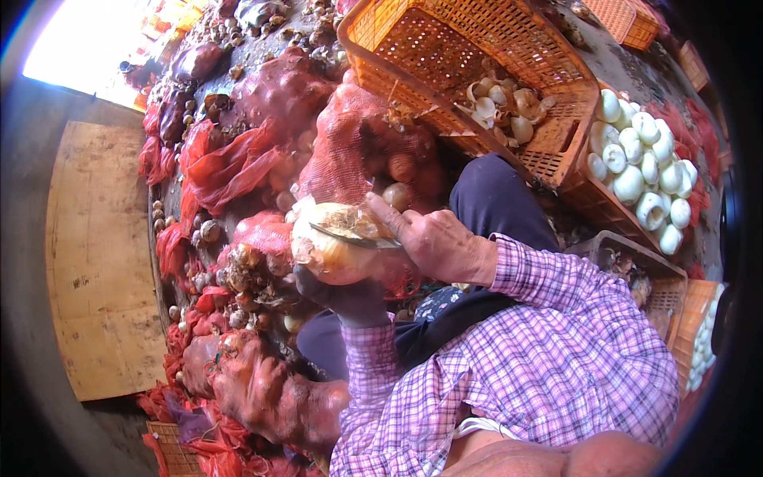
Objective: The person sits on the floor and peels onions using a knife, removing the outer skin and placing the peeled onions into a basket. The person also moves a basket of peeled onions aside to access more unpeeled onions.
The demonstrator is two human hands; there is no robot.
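A large onion with loose papery skin sits in my left hand, which wears a dark glove and holds it from below. My bare right hand grips a knife, whose handle is hidden in the fist. The knife blade lies across the root end of the onion, touching it. My right index finger points along over the onion. Just beyond my hands, a red mesh sack bulges with onions, and one loose onion shows at its side.
An orange plastic crate tilts at the upper right with several skinned onions and peels inside. Beside it, another crate holds many peeled white onions. More filled mesh sacks lie at the lower left. A plywood board leans by the wall.
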